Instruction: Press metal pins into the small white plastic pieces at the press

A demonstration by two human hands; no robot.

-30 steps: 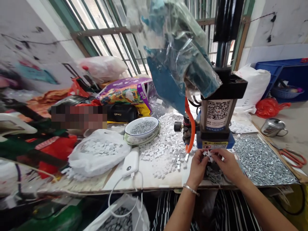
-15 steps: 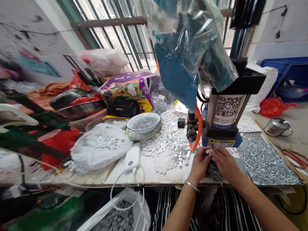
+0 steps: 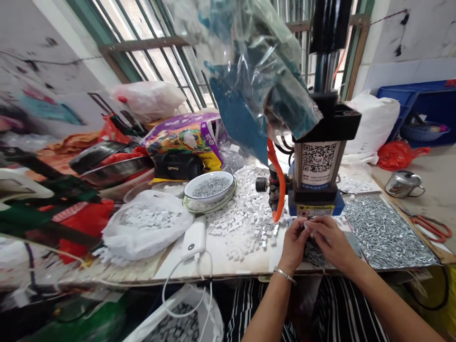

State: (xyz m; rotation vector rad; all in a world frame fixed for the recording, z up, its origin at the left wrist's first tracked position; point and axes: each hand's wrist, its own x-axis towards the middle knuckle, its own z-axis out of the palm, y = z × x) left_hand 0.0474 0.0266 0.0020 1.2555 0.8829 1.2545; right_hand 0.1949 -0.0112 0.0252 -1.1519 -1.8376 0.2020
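Note:
Just in front of the pneumatic press [image 3: 315, 190], my left hand [image 3: 296, 242] and my right hand [image 3: 327, 240] meet with fingertips pinched together. A small white piece [image 3: 308, 225] shows between them, mostly covered by the fingers. Both hands are closed. Beneath them lies a heap of small grey metal parts [image 3: 316, 256], partly hidden by my wrists. Many small white square pieces [image 3: 245, 204] are spread on the table left of the press. To the right of my right hand, a shallow tray [image 3: 440, 262] holds a mass of metal screws or pins [image 3: 388, 232].
An enamel bowl of metal parts [image 3: 210, 186] and a white plastic bag [image 3: 117, 232] of white pieces stand to the left. A power bank [image 3: 194, 237] has a cable looping over the table edge. Scissors [image 3: 432, 227] and a steel mug [image 3: 404, 184] are at the right.
The camera view has shifted, so the press appears farther left. My hands stay together in front of it, with the fingers slightly rearranged around the small piece.

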